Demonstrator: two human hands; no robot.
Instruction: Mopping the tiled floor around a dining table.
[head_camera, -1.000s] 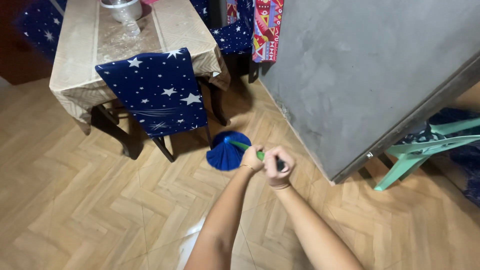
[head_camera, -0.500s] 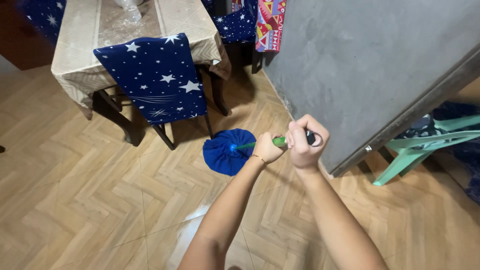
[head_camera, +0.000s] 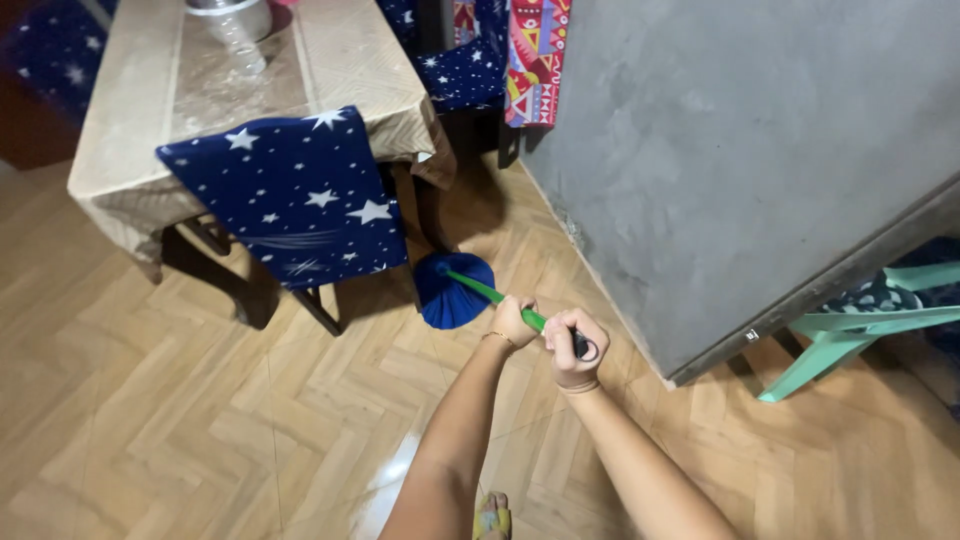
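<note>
Both my hands grip a mop's green handle (head_camera: 487, 292). My left hand (head_camera: 514, 320) holds it lower down, my right hand (head_camera: 570, 347) is wrapped around the black top end. The round blue mop head (head_camera: 452, 295) rests on the herringbone wood floor (head_camera: 150, 420), right beside the leg of a chair with a dark blue star-patterned cover (head_camera: 295, 200).
A table with a beige cloth (head_camera: 150, 100) stands behind the chair, with a metal pot (head_camera: 228, 15) on it. A grey concrete wall (head_camera: 740, 140) rises on the right. A green plastic chair (head_camera: 850, 330) sits beyond its corner. A patterned cloth (head_camera: 535, 55) hangs at the back.
The mop head has slid away from me across the floor, up to the chair leg. My hands followed with the handle.
</note>
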